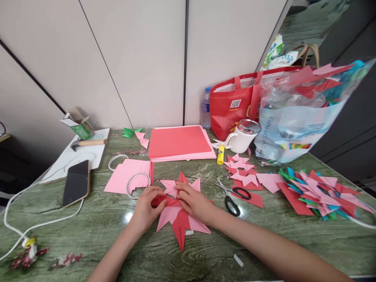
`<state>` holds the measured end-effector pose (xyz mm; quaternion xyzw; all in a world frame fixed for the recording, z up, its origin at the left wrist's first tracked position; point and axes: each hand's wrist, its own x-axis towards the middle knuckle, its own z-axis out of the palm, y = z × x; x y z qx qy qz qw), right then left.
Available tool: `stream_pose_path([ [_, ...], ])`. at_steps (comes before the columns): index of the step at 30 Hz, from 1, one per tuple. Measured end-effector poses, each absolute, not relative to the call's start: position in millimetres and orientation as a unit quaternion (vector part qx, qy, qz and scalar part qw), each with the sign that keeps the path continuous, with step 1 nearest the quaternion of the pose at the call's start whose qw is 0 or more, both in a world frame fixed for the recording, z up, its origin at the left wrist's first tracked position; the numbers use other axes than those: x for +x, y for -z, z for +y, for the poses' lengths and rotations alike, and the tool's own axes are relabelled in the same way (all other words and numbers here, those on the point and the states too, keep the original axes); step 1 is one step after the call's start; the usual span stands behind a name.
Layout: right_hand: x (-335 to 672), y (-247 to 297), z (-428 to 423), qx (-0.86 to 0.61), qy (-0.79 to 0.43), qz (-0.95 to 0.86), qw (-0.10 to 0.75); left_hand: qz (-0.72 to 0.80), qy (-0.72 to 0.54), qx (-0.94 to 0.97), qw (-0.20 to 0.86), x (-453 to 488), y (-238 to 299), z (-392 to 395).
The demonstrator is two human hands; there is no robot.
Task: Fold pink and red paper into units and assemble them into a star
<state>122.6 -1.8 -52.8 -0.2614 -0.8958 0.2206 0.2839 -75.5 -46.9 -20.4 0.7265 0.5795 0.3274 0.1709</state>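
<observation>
A many-pointed folded paper star [180, 225] in alternating red and pink lies in front of me. At its left side, my left hand [149, 208] pinches a red point between thumb and fingers. My right hand [194, 200] reaches in from the right, its curled fingers gripping the upper middle of the star and covering part of it. Small white paper strips [238, 260] lie near the star. Scissors [232, 196] with black handles rest to the right of my right hand, their blades slightly apart.
Pink paper squares [117, 178] and tape rings [138, 186] lie left. Behind are red sheets [179, 141], a glue stick [220, 155] and a white mug [241, 139]. Folded pieces [323, 192] pile up right, near a plastic bag [290, 129]. A phone [76, 183] and hammer [88, 143] sit left.
</observation>
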Motion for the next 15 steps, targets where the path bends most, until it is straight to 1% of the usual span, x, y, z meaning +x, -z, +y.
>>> stream_pose_path([
  [9, 121.6, 55.2, -3.1, -0.263, -0.194, -0.9, 0.287, 0.556, -0.339, 0.753, 0.096, -75.6, 30.5, -47.8],
  [15, 121.7, 54.1, -2.5, -0.262, -0.177, -0.913, 0.259, 0.556, -0.34, 0.75, 0.113, -76.0, 32.0, -47.7],
])
